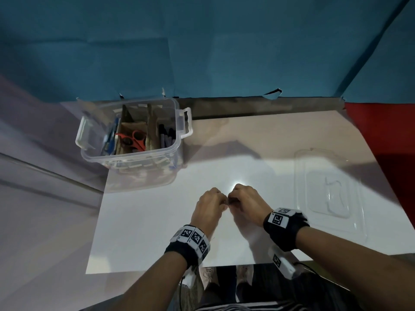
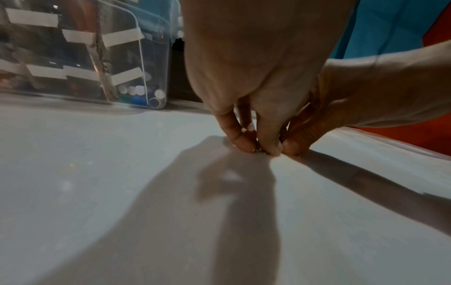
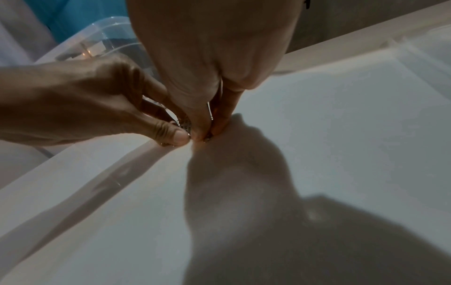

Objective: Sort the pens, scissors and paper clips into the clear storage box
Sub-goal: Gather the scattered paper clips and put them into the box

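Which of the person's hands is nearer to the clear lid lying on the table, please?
Right. The right hand is on the side of the clear lid, which lies off to its right; the left hand sits beyond it, farther from the lid.

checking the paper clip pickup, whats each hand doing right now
Left hand: fingertips pinch the small heap of silver metal paper clips on the white table sheet.
Right hand: pinches the same heap from the other side.

Both hands point(image 2: 258, 81) pinch paper clips point(image 2: 261, 150) (small, blurred)
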Tool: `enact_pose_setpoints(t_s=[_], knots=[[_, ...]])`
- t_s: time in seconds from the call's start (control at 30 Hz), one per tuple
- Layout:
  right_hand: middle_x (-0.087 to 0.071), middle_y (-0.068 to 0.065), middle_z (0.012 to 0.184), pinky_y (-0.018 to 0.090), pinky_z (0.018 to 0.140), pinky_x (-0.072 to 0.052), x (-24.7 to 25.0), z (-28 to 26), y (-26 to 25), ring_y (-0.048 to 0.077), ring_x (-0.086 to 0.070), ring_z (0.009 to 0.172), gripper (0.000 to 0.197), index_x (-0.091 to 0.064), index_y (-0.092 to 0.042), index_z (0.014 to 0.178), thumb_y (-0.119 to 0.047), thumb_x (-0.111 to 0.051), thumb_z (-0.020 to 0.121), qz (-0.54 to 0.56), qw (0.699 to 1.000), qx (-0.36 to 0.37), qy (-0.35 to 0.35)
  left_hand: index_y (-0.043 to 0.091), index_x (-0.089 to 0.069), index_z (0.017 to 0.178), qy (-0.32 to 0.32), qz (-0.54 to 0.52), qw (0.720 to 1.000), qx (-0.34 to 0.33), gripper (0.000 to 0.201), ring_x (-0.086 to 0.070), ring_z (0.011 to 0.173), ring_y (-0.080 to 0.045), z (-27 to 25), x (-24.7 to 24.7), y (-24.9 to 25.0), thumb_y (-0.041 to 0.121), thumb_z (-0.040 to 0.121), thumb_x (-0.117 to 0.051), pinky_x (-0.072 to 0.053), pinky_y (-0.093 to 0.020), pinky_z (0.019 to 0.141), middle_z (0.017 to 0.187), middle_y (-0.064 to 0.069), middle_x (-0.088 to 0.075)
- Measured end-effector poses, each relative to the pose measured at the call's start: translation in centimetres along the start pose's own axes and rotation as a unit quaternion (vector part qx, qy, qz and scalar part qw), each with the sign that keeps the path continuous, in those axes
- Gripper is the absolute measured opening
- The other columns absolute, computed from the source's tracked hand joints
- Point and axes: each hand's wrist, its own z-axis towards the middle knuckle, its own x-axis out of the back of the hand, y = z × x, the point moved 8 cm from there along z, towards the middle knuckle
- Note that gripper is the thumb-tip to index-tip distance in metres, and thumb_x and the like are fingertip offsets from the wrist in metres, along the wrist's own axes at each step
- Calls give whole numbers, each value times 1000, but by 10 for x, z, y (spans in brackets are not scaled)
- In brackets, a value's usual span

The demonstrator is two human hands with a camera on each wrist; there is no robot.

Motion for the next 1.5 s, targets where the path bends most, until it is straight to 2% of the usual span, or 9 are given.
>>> enact_pose_setpoints(t_s=[0.27, 0.37, 0.5, 0.63, 0.9, 1.1, 1.33, 1.4, 1.5], knots=[[-72, 0, 80, 34, 73, -51, 9, 15, 7, 22, -63, 80, 22, -77, -19, 85, -6, -62, 75, -18, 998, -27, -51, 7, -55, 64, 9, -79, 996, 38, 16, -34, 58, -18, 10, 6, -11, 12, 78, -61, -33, -37, 56, 65, -18, -53], [-71, -1, 69, 35, 71, -51, 12, 18, 10, 20, -61, 74, 16, -75, -17, 76, -8, -61, 74, 13, 997, -44, -57, 12, -66, 61, 10, -137, 988, 64, 18, -46, 60, -16, 15, 9, -19, 7, 78, -66, -44, -38, 60, 61, -12, -62], [-65, 0, 58, 33, 69, -51, 25, 19, 14, 19, -56, 65, 9, -69, -13, 68, -13, -62, 74, 72, 994, -70, -44, 25, -74, 64, 23, -179, 979, 97, 22, -64, 86, -22, 18, 15, -34, 7, 76, -73, -54, -30, 72, 63, 7, -70], [-57, 9, 53, 37, 63, -48, 45, 23, 13, 14, -36, 56, 11, -63, -5, 63, -11, -61, 72, 114, 990, -80, -20, 8, -80, 77, 39, -214, 971, 98, 10, -62, 62, 0, 14, 37, -30, -1, 77, -76, -47, -8, 61, 68, -2, -72], [-77, 1, 74, 27, 67, -59, 117, 53, -21, 14, -71, 66, 8, -81, -11, 87, -9, -80, 79, 247, 964, -84, 48, 10, -80, 89, 81, -237, 967, 34, 7, -72, 66, -17, 13, 136, 7, 8, 82, -80, -57, -18, 68, 77, -2, -78], [-78, 3, 83, 31, 77, -60, 163, 125, -101, 23, -74, 81, 13, -80, -12, 92, -15, -82, 79, 306, 950, -12, 68, 20, -80, 98, 181, -216, 959, -3, 15, -71, 78, 2, 25, 257, -3, 15, 84, -80, -56, -13, 75, 88, 12, -77], [-77, 15, 87, 39, 81, -61, 159, 235, -185, 25, -74, 78, 19, -79, -9, 93, -12, -83, 75, 300, 948, -7, 102, 3, -80, 89, 321, -133, 932, 101, 11, -74, 89, -25, 63, 346, -94, 9, 79, -80, -58, -35, 75, 90, -15, -78], [-77, 12, 95, 29, 82, -58, 150, 262, -200, 17, -70, 83, 20, -79, -7, 97, -10, -80, 77, 268, 956, -23, 113, 3, -77, 89, 294, -93, 936, 170, 18, -72, 91, -28, 73, 348, -112, 20, 83, -77, -48, -31, 67, 91, -15, -76], [-73, 15, 108, 25, 80, -50, 134, 287, -219, 26, -67, 104, 25, -74, -3, 106, -5, -67, 83, 175, 980, -15, 96, 7, -75, 98, 238, -93, 941, 223, 32, -70, 94, -29, 83, 336, -129, 35, 82, -71, -53, -31, 78, 100, -14, -75]])
